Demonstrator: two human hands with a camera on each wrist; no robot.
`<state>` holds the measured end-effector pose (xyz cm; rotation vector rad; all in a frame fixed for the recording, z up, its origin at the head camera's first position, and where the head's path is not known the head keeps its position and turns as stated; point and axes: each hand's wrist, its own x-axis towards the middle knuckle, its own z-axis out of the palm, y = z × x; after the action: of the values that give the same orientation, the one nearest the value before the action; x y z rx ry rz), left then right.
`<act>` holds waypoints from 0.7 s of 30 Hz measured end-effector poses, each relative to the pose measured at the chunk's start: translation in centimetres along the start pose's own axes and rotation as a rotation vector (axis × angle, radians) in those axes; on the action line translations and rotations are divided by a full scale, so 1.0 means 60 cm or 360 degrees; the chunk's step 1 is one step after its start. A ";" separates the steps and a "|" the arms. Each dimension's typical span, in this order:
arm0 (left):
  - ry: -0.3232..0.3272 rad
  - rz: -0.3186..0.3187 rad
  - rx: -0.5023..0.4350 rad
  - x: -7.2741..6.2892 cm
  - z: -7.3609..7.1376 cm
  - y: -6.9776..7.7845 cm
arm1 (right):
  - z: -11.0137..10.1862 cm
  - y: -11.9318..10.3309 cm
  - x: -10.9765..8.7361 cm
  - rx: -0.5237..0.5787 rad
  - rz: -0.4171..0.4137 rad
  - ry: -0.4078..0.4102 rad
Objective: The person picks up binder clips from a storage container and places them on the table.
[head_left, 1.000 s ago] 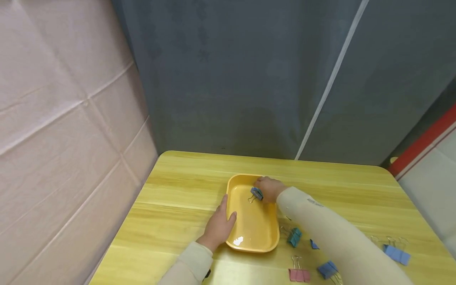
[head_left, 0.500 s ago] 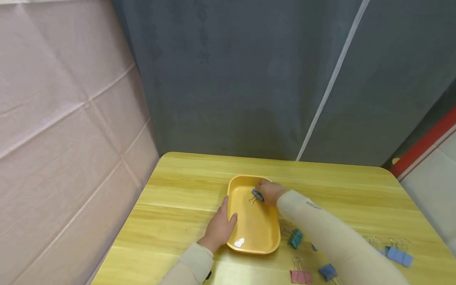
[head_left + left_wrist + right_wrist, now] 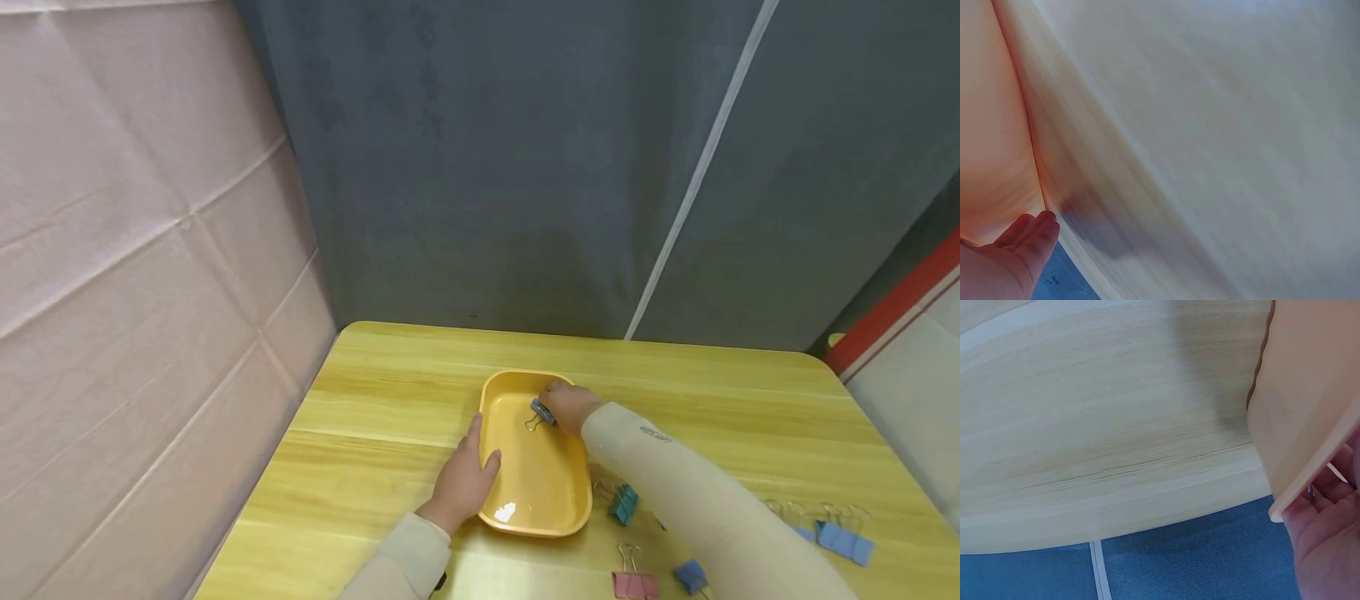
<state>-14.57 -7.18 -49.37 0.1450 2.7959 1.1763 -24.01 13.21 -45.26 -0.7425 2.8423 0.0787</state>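
In the head view, a yellow tray [image 3: 536,492] lies on the table with its long side pointing away. My left hand [image 3: 463,479] holds its left edge, thumb over the rim and fingers stretched along the outer wall. The left wrist view shows those fingers [image 3: 1032,240] against the tray's side. Over the tray's far right corner, my right hand [image 3: 568,406] pinches a blue binder clip [image 3: 543,412], whose wire handle points down toward the tray floor. The right wrist view has this hand [image 3: 1329,534] behind the tray wall [image 3: 1310,394], hiding most of the clip.
Right of the tray lie a teal binder clip [image 3: 623,504], a pink one [image 3: 635,584] and a blue one [image 3: 690,575]. More blue clips [image 3: 846,542] lie farther right, partly behind my right sleeve [image 3: 697,492]. A dark partition [image 3: 480,167] stands behind the table [image 3: 375,392].
My right hand has come slightly nearer with the blue binder clip, still inside the tray. The right sleeve now covers more of the clips below it. The left hand keeps its place on the tray.
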 end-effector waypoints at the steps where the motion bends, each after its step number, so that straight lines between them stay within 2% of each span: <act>1: 0.0000 0.0000 -0.0003 0.000 0.000 0.000 | 0.000 0.000 0.000 -0.0001 -0.0002 -0.0003; 21: -0.0008 -0.0003 0.0001 -0.001 0.000 -0.001 | -0.021 0.004 -0.006 0.0011 -0.0072 0.0053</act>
<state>-14.49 -7.22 -49.40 0.1448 2.7914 1.1728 -24.04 13.46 -43.96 -0.8138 2.8541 0.0502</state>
